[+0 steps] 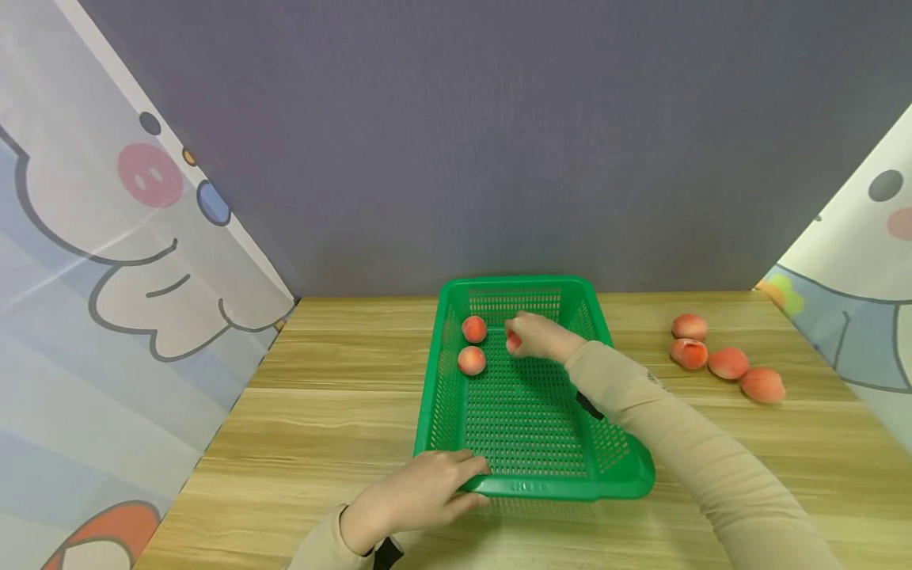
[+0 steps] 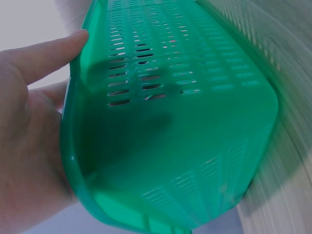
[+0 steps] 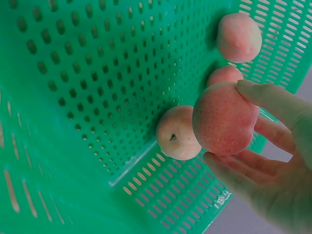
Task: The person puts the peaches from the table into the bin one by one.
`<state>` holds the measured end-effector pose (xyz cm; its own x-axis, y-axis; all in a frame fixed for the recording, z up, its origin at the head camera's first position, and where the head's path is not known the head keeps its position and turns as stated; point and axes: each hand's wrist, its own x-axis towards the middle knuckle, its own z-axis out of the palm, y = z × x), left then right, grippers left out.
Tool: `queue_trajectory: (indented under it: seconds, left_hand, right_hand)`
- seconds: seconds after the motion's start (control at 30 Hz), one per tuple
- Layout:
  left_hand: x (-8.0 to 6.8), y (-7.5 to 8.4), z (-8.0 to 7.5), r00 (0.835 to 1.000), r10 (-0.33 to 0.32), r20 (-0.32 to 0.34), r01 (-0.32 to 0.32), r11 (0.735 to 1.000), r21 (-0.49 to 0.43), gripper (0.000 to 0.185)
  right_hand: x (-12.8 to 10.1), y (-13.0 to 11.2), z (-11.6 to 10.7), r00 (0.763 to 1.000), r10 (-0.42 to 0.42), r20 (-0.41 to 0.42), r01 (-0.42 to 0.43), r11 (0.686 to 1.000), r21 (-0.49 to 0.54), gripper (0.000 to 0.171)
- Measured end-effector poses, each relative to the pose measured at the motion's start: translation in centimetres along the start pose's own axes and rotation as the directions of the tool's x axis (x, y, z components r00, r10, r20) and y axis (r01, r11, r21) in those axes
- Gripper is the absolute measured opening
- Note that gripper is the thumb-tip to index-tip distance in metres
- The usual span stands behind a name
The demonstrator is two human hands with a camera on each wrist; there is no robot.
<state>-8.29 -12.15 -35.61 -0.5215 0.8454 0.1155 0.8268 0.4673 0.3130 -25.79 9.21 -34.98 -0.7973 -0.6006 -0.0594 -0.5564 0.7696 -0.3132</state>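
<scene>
My right hand [image 1: 536,336] grips a round pink peach [image 3: 225,118] inside the green perforated plastic basket [image 1: 614,455]; my left hand [image 1: 416,495] clasps its near rim; four more peaches [image 1: 727,362] lie on the wooden surface [image 1: 335,388].

Your right hand [image 1: 536,336] hides most of the peach [image 1: 512,341] it holds from the head view; your left wrist view's right edge is blurred.

A light wooden table [image 1: 321,412] carries a green perforated basket [image 1: 541,484] at its centre and four loose peaches [image 1: 727,362] at three o'clock.
</scene>
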Motion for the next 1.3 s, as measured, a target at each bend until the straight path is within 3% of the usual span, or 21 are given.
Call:
queue_trajectory:
  seconds: [0.4,0.77,1.3]
  left_hand:
    - [0.0,0.0,0.0,1.0,0.001,-0.004,-0.001,1.0,-0.005,0.021]
    - [-0.1,-0.1,0.0,1.0,0.003,-0.007,-0.003,1.0,-0.005,0.02]
    - [-0.1,0.0,-0.1,1.0,-0.006,0.008,0.006,1.0,-0.004,0.021]
  right_hand:
    - [-0.2,0.0,0.7,1.0,0.003,0.021,-0.003,1.0,0.007,0.006]
    - [-0.1,0.1,1.7,0.996,0.059,0.065,-0.062,0.997,0.049,0.011]
    - [-0.3,0.2,2.2,0.992,0.083,0.095,-0.086,0.996,0.027,0.021]
